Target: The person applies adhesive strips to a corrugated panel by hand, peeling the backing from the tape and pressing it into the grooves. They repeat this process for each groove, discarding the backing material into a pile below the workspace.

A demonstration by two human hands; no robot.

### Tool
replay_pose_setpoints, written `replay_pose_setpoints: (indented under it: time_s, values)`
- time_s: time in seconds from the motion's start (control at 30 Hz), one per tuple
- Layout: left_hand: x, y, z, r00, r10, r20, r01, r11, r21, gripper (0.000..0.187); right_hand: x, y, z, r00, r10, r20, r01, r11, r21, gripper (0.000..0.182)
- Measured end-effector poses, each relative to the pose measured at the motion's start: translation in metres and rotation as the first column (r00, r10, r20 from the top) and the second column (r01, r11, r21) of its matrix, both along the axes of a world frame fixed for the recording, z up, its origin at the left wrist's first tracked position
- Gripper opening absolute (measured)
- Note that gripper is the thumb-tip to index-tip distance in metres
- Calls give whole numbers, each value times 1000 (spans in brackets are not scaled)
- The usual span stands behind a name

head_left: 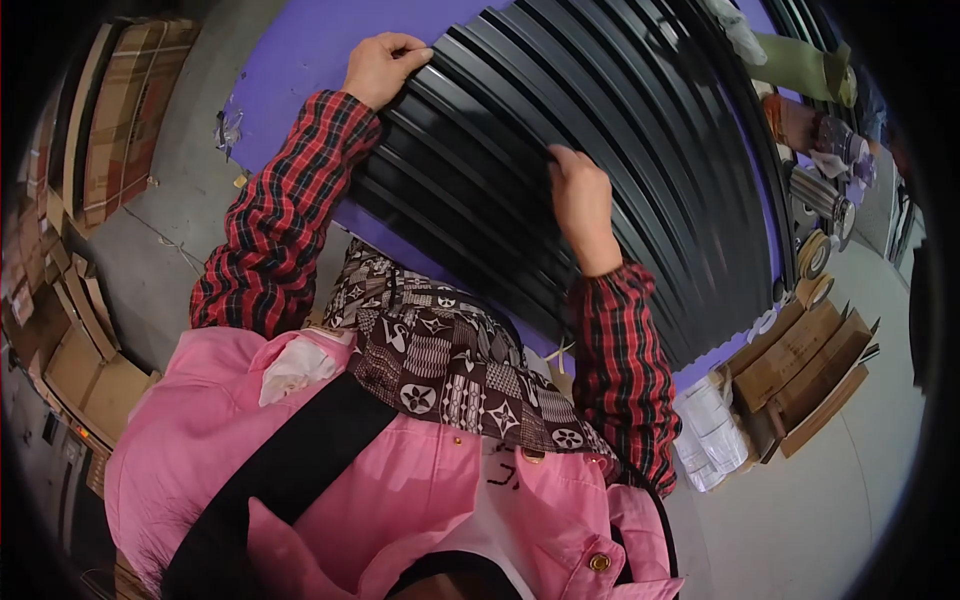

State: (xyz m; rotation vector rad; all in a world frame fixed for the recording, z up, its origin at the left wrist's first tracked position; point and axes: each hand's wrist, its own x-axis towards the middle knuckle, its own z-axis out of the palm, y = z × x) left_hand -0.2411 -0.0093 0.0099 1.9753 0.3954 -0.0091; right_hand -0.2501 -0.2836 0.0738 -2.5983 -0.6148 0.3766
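Note:
Long black ribbed strips (480,130) lie side by side across a purple-covered table (290,60). My left hand (383,70) is at the left ends of the strips, thumb and index finger pinched together at one strip's end. Further right, my right hand (583,205) rests over the middle of the strips with its fingers curled in; what lies between those fingers, if anything, is hidden. Both forearms are in red and black checked sleeves.
Tape rolls (815,255), a green roll (800,68) and wrapped rolls line the table's right edge. Flattened cardboard (800,365) and a white plastic-wrapped bundle (712,430) stand below right. More cardboard (140,120) leans at the left.

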Motion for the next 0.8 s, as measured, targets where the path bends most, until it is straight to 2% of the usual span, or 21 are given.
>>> replay_pose_setpoints:
  time_s: [0.1, 0.2, 0.27, 0.3, 0.37, 0.4, 0.43, 0.5, 0.53, 0.57, 0.6, 0.67, 0.73, 0.8]
  values:
    - [4, 9, -3, 998, -64, 11, 64, 998, -13, 19, -37, -79, 12, 984, -160, 72, 165, 983, -76, 26]
    - [11, 17, 1, 991, -128, -48, 125, 991, -54, 22, -72, -141, 15, 949, -292, 122, 306, 943, -128, 28]
    - [11, 26, -2, 988, -135, -81, 128, 988, -83, 22, -89, -163, 18, 910, -413, 38, 415, 906, -81, 26]
    - [13, 31, -6, 987, -133, -94, 124, 988, -95, 21, -96, -177, 7, 906, -412, 101, 411, 911, 31, 24]
    - [15, 40, -10, 977, -163, -136, 142, 979, -148, 20, -105, -180, 4, 767, -559, -313, 638, 712, 292, 22]
    - [17, 43, -11, 970, -158, -186, 123, 975, -187, 19, -102, -175, 18, 551, -558, -621, 802, 561, 207, 22]
    - [18, 47, -12, 967, -174, -186, 141, 974, -178, 19, -102, -174, 18, 542, -562, -625, 811, 545, 214, 22]
    - [19, 49, -15, 971, -176, -163, 151, 976, -157, 18, -99, -172, 10, 525, -375, -764, 835, 400, 377, 21]
    - [20, 50, -16, 970, -185, -160, 162, 976, -146, 18, -98, -171, 9, 517, -340, -786, 841, 372, 393, 23]
    - [21, 48, -15, 964, -189, -186, 149, 967, -208, 17, -97, -171, 13, 518, -335, -787, 842, 362, 400, 23]
    - [19, 50, -14, 959, -186, -212, 127, 955, -266, 17, -96, -170, 17, 523, -312, -793, 837, 363, 409, 24]
    - [19, 46, -8, 962, -210, -172, 184, 970, -157, 17, -94, -167, 20, 527, -238, -816, 828, 360, 430, 26]
    - [19, 46, -3, 962, -190, -199, 173, 980, -99, 17, -88, -148, 33, 541, -273, -796, 819, 387, 424, 27]
    - [18, 50, -9, 971, -180, -159, 162, 980, -118, 16, -85, -142, 38, 669, -296, -682, 712, 520, 472, 27]
